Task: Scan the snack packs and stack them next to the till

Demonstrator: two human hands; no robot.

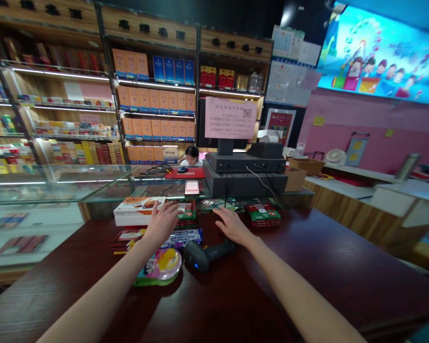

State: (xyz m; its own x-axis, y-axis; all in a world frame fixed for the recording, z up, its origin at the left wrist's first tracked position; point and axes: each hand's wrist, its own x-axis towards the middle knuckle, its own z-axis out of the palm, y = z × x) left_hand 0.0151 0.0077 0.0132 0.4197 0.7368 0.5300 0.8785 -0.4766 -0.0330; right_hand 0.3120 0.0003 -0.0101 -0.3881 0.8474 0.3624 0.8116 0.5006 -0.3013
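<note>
My left hand (163, 220) is at the stack of red-and-green packets (189, 213), fingers spread, next to a white box (131, 215) with a food picture on its lid. Whether it touches the packets is unclear. My right hand (233, 225) hovers or rests over the counter, fingers outstretched, close to small clear-wrapped items (210, 203). Below both hands lies a black barcode scanner (199, 257) with a blue light. Blue-and-white wrapped packs (190, 236) and a pink-and-yellow snack package (164, 264) sit left of it, partly behind my left forearm. Another red-and-green stack (262, 215) lies to the right.
A dark wooden counter (307, 267) spreads before me. Behind it stand a cash register (245, 166) with a paper notice (230, 118) and a glass display case (103, 188). A person (192, 156) sits beyond the case. Lit shelves of boxes (157, 100) line the back wall.
</note>
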